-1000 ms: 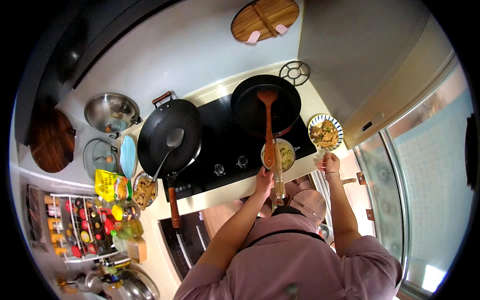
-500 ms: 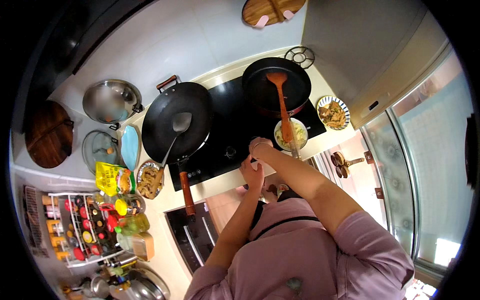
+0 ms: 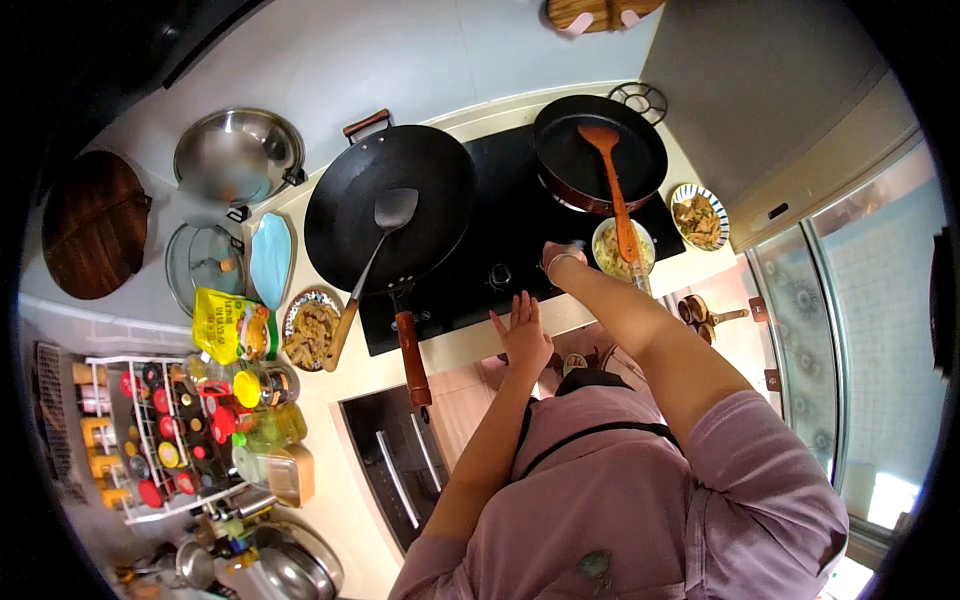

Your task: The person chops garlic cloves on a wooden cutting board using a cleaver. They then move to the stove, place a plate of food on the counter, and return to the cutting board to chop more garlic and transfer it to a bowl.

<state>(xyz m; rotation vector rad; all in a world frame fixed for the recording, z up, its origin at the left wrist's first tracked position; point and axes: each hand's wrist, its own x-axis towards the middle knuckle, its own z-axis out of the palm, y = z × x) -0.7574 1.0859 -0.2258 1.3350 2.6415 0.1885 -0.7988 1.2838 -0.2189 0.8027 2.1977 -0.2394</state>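
Over the front edge of the black cooktop [image 3: 500, 215], my left hand [image 3: 526, 336] is open, its fingers spread and nothing in them. My right hand [image 3: 563, 259] is closed low over the cooktop's front right, just left of a bowl of pale chopped food [image 3: 606, 250]. Whatever it may hold is too small to make out. Behind it sits a dark frying pan [image 3: 562, 135], with a wooden spatula [image 3: 612, 180] lying from the pan across the bowl. To the left stands a large black wok [image 3: 345, 205] with a metal turner [image 3: 396, 208] resting in it.
The wok's wooden handle [image 3: 410, 355] juts past the counter's front edge. Plates of cooked food stand at left [image 3: 311, 328] and right [image 3: 700, 219]. Further left are a steel basin [image 3: 285, 140], a glass lid [image 3: 195, 262], a yellow packet [image 3: 222, 325] and a rack of seasoning jars [image 3: 165, 435].
My hands have come apart; the left has spread its fingers and drawn back toward the counter edge. My right hand stays by the bowl. The whole view has shifted slightly.
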